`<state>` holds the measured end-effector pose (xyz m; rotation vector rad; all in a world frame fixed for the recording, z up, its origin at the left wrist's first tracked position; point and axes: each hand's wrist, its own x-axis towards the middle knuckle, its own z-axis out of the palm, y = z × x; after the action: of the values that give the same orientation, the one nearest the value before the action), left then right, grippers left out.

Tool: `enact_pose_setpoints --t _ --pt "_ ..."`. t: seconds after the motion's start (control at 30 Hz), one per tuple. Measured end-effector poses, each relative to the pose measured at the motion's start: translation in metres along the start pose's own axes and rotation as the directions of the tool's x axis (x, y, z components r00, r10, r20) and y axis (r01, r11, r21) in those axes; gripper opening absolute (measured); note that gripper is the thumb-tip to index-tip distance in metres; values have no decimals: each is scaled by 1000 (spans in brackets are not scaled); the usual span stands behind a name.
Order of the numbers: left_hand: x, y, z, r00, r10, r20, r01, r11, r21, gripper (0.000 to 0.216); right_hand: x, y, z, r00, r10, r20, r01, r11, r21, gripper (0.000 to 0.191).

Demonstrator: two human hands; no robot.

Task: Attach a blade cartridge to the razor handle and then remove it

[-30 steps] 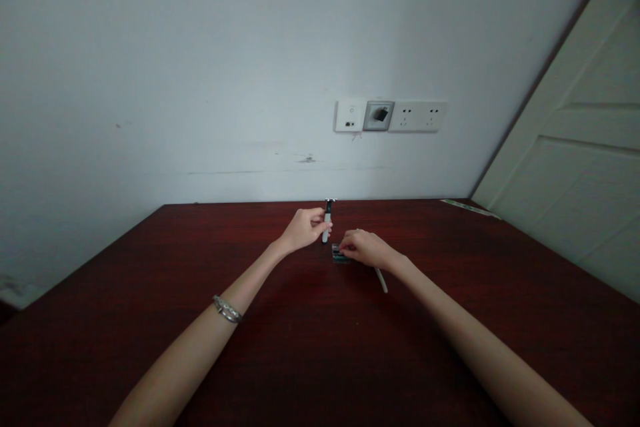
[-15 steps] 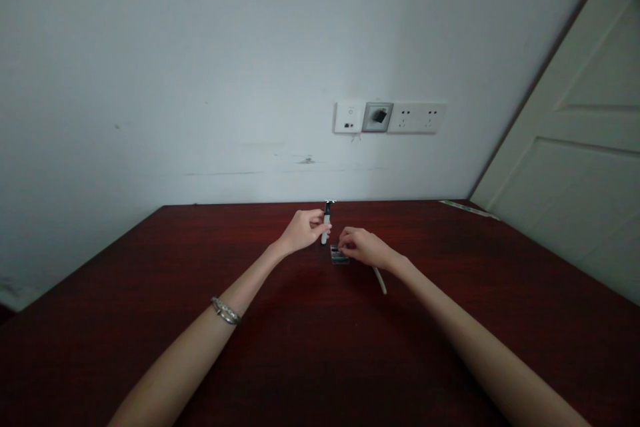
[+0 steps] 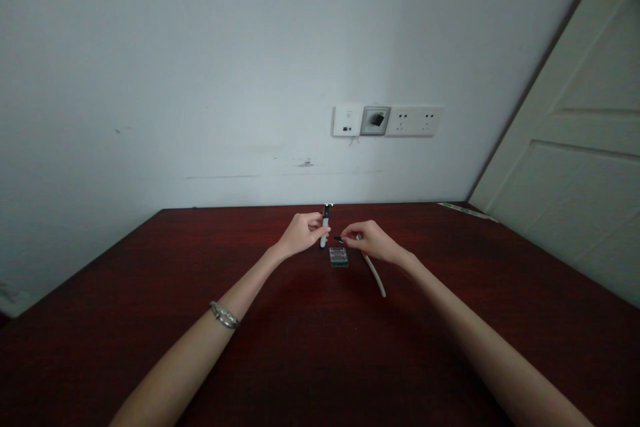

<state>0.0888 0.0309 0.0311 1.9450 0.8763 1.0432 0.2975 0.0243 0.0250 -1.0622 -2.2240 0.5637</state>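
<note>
Case (image 3: 339,257) lies between left hand (image 3: 301,233) gripping razor (image 3: 325,225), right hand (image 3: 376,242) pinching cartridge (image 3: 339,238).

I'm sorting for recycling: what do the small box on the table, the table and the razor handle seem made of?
Small box: clear glossy plastic, greenish contents show through. Table: dark reddish wood or veneer, faint grain, soft sheen. Razor handle in the left hand: likely white and black plastic; too small to be sure.

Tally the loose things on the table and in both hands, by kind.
Razor, in the left hand: 1
Small dark piece, in the right hand: 1
Clear case, on the table: 1
White stick, on the table: 1
Total: 4
</note>
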Motion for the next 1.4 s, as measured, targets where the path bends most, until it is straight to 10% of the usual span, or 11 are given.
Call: enact_pose_setpoints --t 1.4 --pt "-2 17 2 1000 5 -18 -5 1000 -27 18 -1 -33 -32 990 123 -62 -94 932 351 29"
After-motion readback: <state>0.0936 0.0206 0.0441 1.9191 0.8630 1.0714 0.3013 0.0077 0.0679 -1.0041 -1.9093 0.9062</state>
